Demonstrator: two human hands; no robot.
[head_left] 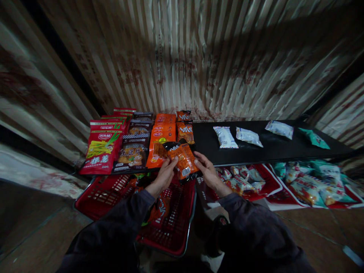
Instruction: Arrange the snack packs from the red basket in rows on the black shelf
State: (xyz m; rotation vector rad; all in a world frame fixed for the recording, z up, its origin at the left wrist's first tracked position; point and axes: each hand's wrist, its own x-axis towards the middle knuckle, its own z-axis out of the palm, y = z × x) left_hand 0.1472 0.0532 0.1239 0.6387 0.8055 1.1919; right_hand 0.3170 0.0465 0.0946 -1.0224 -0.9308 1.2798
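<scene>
Between both hands I hold an orange and black snack bag [185, 161], its back with a barcode facing me. My left hand [165, 175] pinches its left edge, and my right hand [208, 172] grips the right edge. The bag is just over the front edge of a black shelf [203, 132]. Behind it, more orange and black bags [185, 132] stand in a row. Left of these are orange packets [163, 132], then dark potato-chip bags [133, 149] and red bags [102, 148] with green and yellow pictures.
Below the shelf a red basket [178, 227] holds a few orange bags [162, 207]. To the right are baskets with white-red packets [241, 180] and teal-white bags [315, 184]. White packets [225, 137] and a teal packet [315, 138] lie spaced along the shelf. A corrugated wall [182, 57] rises behind.
</scene>
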